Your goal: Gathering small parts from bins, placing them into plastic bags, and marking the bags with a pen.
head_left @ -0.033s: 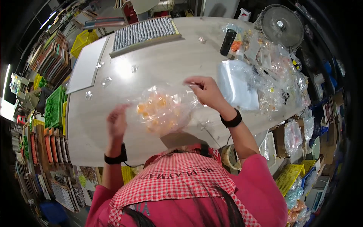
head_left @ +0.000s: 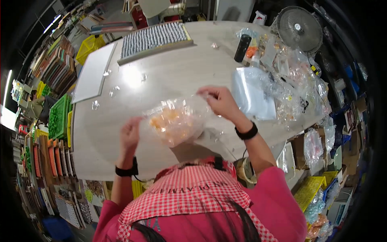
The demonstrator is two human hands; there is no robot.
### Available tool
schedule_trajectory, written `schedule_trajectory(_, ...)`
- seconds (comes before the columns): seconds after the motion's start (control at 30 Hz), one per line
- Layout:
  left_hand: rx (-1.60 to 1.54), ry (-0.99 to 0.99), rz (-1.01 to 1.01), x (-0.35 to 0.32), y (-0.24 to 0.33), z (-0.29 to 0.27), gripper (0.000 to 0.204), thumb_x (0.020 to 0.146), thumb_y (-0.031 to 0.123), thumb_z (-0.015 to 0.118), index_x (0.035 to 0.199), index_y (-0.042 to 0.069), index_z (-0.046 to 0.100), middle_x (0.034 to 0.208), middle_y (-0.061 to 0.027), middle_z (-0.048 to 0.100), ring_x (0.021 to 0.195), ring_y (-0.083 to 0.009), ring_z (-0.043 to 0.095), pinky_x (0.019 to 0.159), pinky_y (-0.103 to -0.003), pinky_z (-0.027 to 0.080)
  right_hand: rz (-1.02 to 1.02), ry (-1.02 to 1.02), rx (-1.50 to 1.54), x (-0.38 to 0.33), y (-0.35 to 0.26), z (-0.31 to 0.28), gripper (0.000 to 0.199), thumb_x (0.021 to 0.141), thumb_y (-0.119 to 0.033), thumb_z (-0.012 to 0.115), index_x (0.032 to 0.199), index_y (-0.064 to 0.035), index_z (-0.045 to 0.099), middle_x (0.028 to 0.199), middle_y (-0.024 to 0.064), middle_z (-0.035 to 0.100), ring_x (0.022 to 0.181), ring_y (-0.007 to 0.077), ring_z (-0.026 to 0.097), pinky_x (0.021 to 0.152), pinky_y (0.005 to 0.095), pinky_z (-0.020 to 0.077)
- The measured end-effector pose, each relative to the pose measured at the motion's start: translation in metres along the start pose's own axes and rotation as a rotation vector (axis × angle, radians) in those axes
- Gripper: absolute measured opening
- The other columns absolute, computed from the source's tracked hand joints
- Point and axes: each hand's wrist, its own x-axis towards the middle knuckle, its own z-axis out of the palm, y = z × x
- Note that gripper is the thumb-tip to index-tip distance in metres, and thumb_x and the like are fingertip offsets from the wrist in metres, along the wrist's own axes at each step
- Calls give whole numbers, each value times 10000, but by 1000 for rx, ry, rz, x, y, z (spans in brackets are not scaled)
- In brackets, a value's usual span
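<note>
A clear plastic bag [head_left: 183, 131] hangs between my two hands above the near middle of the table. Small orange and pale pieces show through it; their kind is blurred. My left hand [head_left: 130, 134], fingers closed, pinches the bag's left corner. At the opposite top corner, the thumb and fingers of my right hand [head_left: 219, 101] are pinched together on the plastic. Both wrists wear black bands.
Behind stands a tray of grey rounded pieces [head_left: 155, 38], with a white board [head_left: 94, 72] to its left. Flat clear bags [head_left: 252, 94], a black bottle-shaped object [head_left: 242, 48] and loose plastic lie on the right. A fan [head_left: 298, 28] stands at the far right corner.
The bag has shifted slightly and its top edge looks straighter between my hands. My left hand has moved a little rightward and down; my right hand is slightly lower.
</note>
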Motion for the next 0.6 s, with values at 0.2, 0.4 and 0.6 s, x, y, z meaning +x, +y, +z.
schedule_trajectory(0.2,68,-44,-160,4,15,28,311,982,256,479,975,10,669,618,111,456,564,-48,418,499,-236,349,-133,127,0,-3,23,5,171,908,-109,563,996,-6,666,580,-35,521,425,25,407,389,219,317)
schedule_trajectory(0.4,516,-270,-11,18,73,32,217,922,130,553,1085,5,622,633,-33,485,592,-125,468,589,-236,395,-97,168,-101,-13,28,8,185,879,-142,599,984,-6,666,629,47,581,494,69,469,471,237,378)
schedule_trajectory(0.6,402,-148,794,-14,225,40,88,833,62,584,889,28,642,823,-135,605,731,-239,582,631,-328,482,-16,144,-25,-22,45,16,218,851,-133,612,1022,-5,650,718,103,668,563,97,532,560,253,443)
